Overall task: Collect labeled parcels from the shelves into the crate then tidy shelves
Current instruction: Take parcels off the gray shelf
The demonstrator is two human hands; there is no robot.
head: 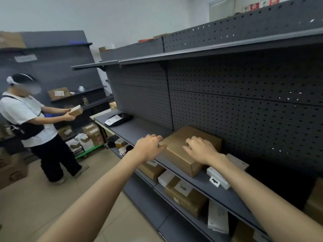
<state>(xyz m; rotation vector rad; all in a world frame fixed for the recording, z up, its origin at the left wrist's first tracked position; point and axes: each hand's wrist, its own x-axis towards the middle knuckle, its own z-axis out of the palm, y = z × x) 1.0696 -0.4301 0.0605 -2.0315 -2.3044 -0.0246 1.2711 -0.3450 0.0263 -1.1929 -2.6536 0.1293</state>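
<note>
**Cardboard box under both hands on the middle shelf**

Brown cardboard fills the centre of the view: a plain box point(189, 149) sits on the grey shelf point(139, 127), its back close to the pegboard point(244, 110). No label shows on its top face. The left hand point(150, 148) rests at the box's left top corner, fingers curled over the edge and thumb along the near side. The right hand point(201, 151) lies flat on the top, fingers spread and slightly bent. Neither hand has the box lifted; it stands flat on the shelf.

Just right of the box, partly under the right forearm, lie a white carton point(218, 179) with a hang tab and a pale flat one point(239, 162) behind it. Further left on the same shelf lies a black bag point(120, 118) with a white label on it.

On the shelf below stand a labelled brown parcel point(185, 196), a smaller brown one point(152, 170), a white box point(166, 177) between them, and a white packet point(217, 217) standing on edge.

At left another person point(29, 123) in a white shirt stands on the tiled floor point(35, 206), holding a small parcel point(76, 110) in both hands. Beside them a green cart point(87, 151) carries stacked parcels. No crate can be made out.
</note>
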